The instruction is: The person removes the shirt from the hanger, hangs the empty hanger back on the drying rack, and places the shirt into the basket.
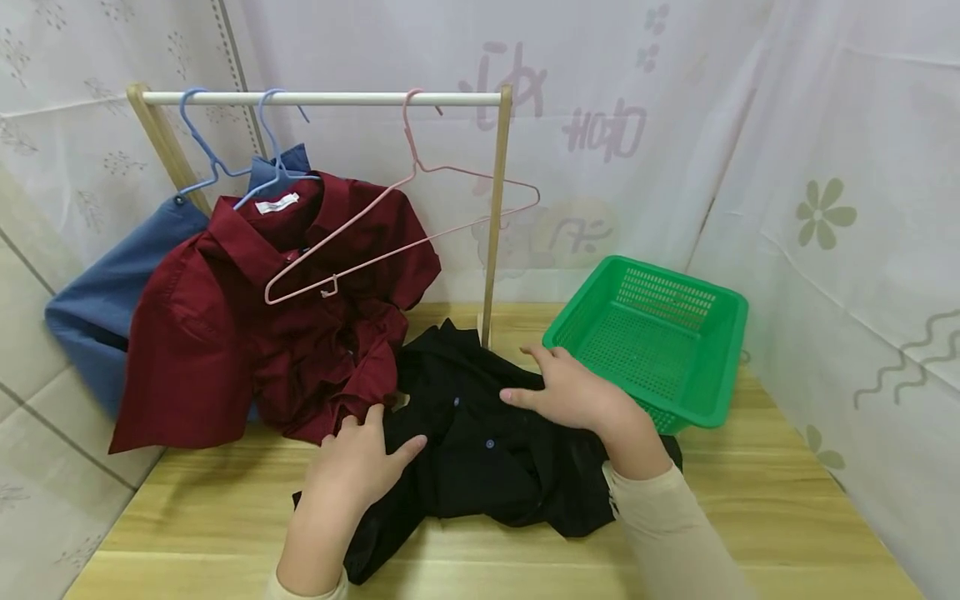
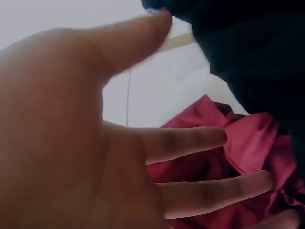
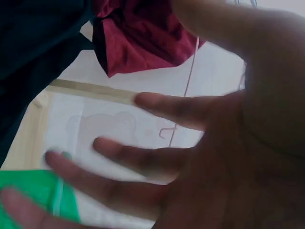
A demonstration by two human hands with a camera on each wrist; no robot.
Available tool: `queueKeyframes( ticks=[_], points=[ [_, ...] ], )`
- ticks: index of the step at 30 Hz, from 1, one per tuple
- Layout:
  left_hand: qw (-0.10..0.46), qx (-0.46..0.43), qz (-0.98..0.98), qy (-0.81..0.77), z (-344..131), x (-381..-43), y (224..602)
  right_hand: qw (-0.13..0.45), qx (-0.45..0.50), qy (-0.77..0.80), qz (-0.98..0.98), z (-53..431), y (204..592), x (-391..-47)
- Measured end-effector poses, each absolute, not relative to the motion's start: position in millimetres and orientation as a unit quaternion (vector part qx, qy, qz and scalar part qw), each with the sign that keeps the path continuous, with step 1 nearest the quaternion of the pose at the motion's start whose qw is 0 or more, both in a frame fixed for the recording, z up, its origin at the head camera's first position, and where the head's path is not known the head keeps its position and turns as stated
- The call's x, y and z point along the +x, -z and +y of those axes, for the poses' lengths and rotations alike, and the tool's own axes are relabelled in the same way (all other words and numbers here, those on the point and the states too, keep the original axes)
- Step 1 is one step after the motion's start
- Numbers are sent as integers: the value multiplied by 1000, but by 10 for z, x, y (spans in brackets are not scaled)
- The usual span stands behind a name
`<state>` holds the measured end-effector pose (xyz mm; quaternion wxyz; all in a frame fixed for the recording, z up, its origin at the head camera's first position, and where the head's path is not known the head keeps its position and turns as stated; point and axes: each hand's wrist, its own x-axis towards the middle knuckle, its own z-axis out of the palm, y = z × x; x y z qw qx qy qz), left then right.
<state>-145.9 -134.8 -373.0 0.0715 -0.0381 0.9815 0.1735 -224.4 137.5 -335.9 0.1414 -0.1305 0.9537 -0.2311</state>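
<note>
A black shirt (image 1: 480, 467) with blue buttons lies rumpled on the table in the head view. My left hand (image 1: 356, 467) is over its left side, near the hem of a dark red shirt (image 1: 247, 317), fingers spread and holding nothing. Over the right part of the black shirt is my right hand (image 1: 573, 387), its fingers extended and apart from one another. Both wrist views show the palms bare, with the dark cloth (image 2: 252, 52) beyond the left thumb. Whether any fingertip touches cloth cannot be told.
A small rack with a white rail (image 1: 337, 98) carries blue hangers and a pink hanger (image 1: 412, 167) with no garment on it. The red shirt and a blue garment (image 1: 112, 292) hang at the left. A green basket (image 1: 731, 350) stands at the right on the wooden table (image 1: 787, 517).
</note>
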Motion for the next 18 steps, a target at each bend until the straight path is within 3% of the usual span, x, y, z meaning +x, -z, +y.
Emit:
queueKeyframes(
  ticks=[5,11,18],
  points=[
    [137,-50,970,-196,-1355,-1488,3849,182,-72,214,957,1489,3550,-1947],
    [167,-38,954,-247,-1304,-1579,4031,224,-15,202,953,1574,3888,-1832],
    [203,-6,937,-285,-1124,-1790,4106,245,-47,194,949,1563,4197,-1906]
  ],
)
